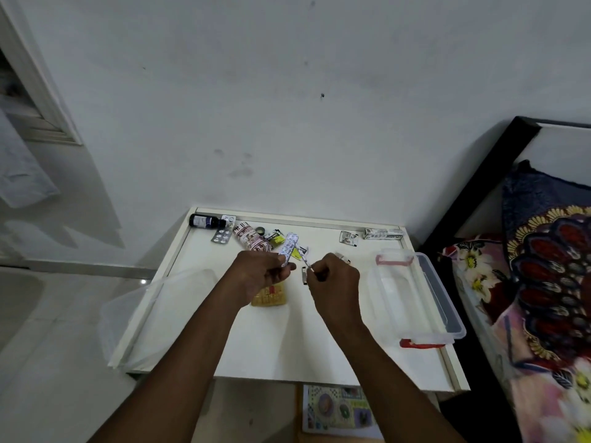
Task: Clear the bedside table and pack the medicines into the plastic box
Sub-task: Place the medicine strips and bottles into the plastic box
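Observation:
My left hand [260,274] pinches a silver blister strip [289,246] above the middle of the white bedside table [256,346]. My right hand [334,276] grips a narrow strip [303,255] that crosses the first one. Under my left hand lies a yellow pack [270,295]. Along the back edge lie a dark bottle [204,221], a blister pack [221,235], a red-and-white bottle on its side [251,239], small sachets [276,238], a foil piece [348,238] and a long carton [383,234]. The clear plastic box [412,295] with red clips stands at the table's right.
The box's clear lid [153,311] overhangs the table's left edge. A bed with a patterned cover [543,298] stands close on the right. The white wall is right behind the table. A patterned mat [339,410] lies on the floor below the table's front edge.

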`<state>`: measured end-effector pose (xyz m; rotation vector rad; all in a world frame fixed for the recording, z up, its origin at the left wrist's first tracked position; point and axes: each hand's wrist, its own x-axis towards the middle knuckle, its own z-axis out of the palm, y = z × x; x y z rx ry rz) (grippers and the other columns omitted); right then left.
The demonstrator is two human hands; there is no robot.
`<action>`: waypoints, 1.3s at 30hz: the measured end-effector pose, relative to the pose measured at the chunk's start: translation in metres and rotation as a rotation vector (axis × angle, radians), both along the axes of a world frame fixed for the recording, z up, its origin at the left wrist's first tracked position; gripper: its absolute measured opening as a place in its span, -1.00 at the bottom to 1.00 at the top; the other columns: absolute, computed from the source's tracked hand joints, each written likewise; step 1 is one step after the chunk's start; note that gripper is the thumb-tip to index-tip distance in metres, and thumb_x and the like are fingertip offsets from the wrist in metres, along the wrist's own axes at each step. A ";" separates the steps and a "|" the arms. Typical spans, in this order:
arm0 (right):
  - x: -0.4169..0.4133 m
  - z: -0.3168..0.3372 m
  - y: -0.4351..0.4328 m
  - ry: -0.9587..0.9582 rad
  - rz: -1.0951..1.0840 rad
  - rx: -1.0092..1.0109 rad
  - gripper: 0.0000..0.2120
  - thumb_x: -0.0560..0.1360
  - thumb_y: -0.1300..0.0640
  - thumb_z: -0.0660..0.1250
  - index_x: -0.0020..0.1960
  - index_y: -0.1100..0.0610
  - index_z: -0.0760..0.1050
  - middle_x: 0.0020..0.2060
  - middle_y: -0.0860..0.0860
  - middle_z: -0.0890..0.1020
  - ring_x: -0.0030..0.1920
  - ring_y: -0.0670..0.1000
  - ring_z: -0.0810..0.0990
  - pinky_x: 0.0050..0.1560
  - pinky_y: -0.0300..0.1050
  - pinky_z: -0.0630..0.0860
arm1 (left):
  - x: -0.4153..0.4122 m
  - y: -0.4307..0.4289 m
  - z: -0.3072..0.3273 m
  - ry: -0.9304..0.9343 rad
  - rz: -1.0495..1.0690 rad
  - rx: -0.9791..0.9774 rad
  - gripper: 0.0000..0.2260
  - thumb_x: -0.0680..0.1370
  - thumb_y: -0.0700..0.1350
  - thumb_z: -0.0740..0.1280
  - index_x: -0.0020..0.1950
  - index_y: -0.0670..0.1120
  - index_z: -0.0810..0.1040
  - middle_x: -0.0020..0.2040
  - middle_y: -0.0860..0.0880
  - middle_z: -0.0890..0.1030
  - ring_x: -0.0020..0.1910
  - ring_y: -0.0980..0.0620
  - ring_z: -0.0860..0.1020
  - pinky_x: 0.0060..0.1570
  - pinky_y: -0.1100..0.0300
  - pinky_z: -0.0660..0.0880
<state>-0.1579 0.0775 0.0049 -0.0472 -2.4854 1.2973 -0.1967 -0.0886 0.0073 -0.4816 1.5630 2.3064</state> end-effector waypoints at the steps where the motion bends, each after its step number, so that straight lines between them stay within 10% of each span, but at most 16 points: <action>1: -0.001 -0.003 0.002 0.018 -0.008 0.064 -0.82 0.39 0.37 0.40 -0.33 0.21 0.47 -0.42 -0.03 0.53 -0.38 -0.03 0.47 -0.36 -0.39 0.32 | 0.001 0.001 0.000 0.004 -0.018 -0.011 -0.75 0.55 -0.39 0.37 0.16 -0.53 0.50 0.10 -0.48 0.62 -0.30 -0.10 0.61 -0.04 0.11 0.61; 8: -0.013 -0.006 0.000 0.149 -0.021 0.230 -0.60 0.33 0.49 0.33 -0.25 0.05 0.24 -0.29 0.09 0.47 -0.29 0.02 0.32 -0.27 -0.21 0.07 | 0.004 0.015 0.004 0.033 -0.036 0.007 -0.67 0.52 -0.41 0.42 0.23 -0.52 0.49 0.13 -0.46 0.62 -0.13 -0.22 0.70 -0.15 0.14 0.68; 13: -0.014 -0.009 0.000 0.117 0.022 0.422 -0.71 0.27 0.55 0.35 -0.20 0.21 0.43 -0.22 0.13 0.52 -0.32 0.13 0.52 -0.30 -0.26 0.14 | 0.002 0.015 0.000 0.027 -0.076 0.073 -0.71 0.53 -0.38 0.42 0.20 -0.49 0.52 0.04 -0.34 0.62 -0.01 -0.22 0.69 -0.02 0.13 0.68; 18: -0.014 -0.009 -0.007 0.088 0.143 0.526 -0.77 0.38 0.52 0.25 -0.09 0.24 0.49 -0.10 0.16 0.51 -0.18 0.14 0.53 -0.24 0.04 0.49 | 0.001 0.013 -0.004 0.011 -0.093 0.074 -0.89 0.55 -0.37 0.39 0.05 -0.39 0.61 -0.09 -0.24 0.67 -0.18 -0.08 0.70 -0.03 0.17 0.68; 25: -0.009 -0.005 -0.016 0.075 0.156 0.557 -0.72 0.32 0.53 0.21 -0.09 0.23 0.46 -0.08 0.16 0.51 -0.10 0.16 0.51 -0.25 0.02 0.43 | 0.000 0.012 -0.002 0.010 -0.072 0.001 -0.76 0.57 -0.42 0.35 0.24 -0.42 0.52 -0.02 -0.26 0.64 -0.28 -0.07 0.67 -0.15 0.17 0.69; 39: -0.013 -0.009 -0.015 0.024 0.198 0.575 -0.69 0.36 0.46 0.24 0.00 0.22 0.60 0.00 0.14 0.55 0.04 0.15 0.53 -0.12 0.01 0.53 | -0.001 0.020 -0.001 0.132 -0.229 -0.298 -0.75 0.66 -0.36 0.21 -0.10 -0.22 0.64 -0.26 -0.11 0.65 -0.37 0.04 0.63 -0.29 0.21 0.61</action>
